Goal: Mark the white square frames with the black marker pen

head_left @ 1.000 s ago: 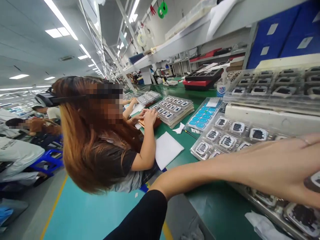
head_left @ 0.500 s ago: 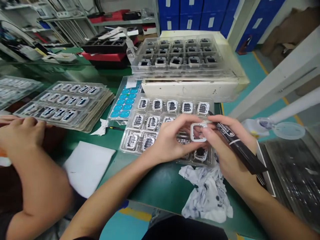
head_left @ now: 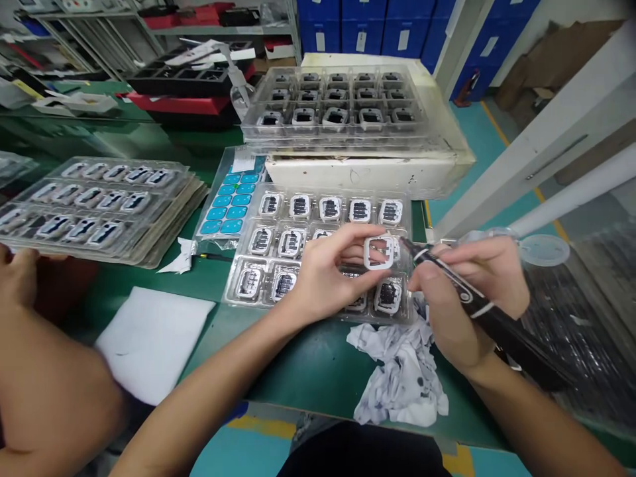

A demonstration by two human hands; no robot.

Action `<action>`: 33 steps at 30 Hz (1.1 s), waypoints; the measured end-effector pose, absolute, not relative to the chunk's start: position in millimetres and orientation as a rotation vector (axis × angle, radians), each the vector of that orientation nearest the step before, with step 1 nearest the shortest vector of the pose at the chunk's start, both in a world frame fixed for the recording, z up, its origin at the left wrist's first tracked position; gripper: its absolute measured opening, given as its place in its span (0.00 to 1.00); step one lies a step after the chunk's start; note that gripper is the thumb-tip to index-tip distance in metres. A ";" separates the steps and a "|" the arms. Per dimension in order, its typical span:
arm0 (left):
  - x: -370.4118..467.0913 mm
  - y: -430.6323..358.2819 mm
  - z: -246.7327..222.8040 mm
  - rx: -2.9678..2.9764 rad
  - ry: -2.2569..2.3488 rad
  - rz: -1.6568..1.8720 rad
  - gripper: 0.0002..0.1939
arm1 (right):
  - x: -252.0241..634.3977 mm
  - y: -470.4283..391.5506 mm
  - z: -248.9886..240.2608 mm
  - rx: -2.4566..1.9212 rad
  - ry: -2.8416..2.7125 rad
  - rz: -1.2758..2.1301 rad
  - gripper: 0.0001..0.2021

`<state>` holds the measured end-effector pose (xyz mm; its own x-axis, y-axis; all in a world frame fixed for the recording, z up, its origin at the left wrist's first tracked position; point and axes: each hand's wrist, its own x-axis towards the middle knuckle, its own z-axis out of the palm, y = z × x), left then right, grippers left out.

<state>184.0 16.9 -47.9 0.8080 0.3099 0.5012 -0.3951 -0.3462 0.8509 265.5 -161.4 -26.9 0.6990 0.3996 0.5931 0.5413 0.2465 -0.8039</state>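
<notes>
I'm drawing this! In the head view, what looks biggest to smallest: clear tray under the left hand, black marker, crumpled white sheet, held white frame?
1. Clear tray
2. Black marker and crumpled white sheet: unsure; marker longer but thinner
3. Held white frame

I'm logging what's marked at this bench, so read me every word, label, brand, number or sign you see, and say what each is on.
No text reads clearly.
Black marker: a small round mark; any lettering is too blurred to read.
Blue bins: white labels, too small to read.
Packet of blue pieces: white tag, unreadable.
</notes>
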 end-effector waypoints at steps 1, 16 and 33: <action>183.7 17.0 -48.1 1.804 -0.081 0.738 0.24 | 265.3 -160.0 -29.2 -1.323 -0.876 -0.096 0.10; 184.3 22.9 -36.2 1.471 -0.035 0.608 0.31 | 264.8 -152.5 -25.6 -1.384 -0.826 -0.403 0.10; 172.6 25.0 -33.7 1.148 0.075 0.387 0.41 | 248.0 -140.8 -42.3 -1.211 -1.038 -0.009 0.23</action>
<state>172.6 25.0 -33.7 0.9313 0.3369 0.1385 -0.2611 0.3522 0.8988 248.0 -140.8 -42.3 0.5661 0.5005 0.6550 0.5120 0.4093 -0.7552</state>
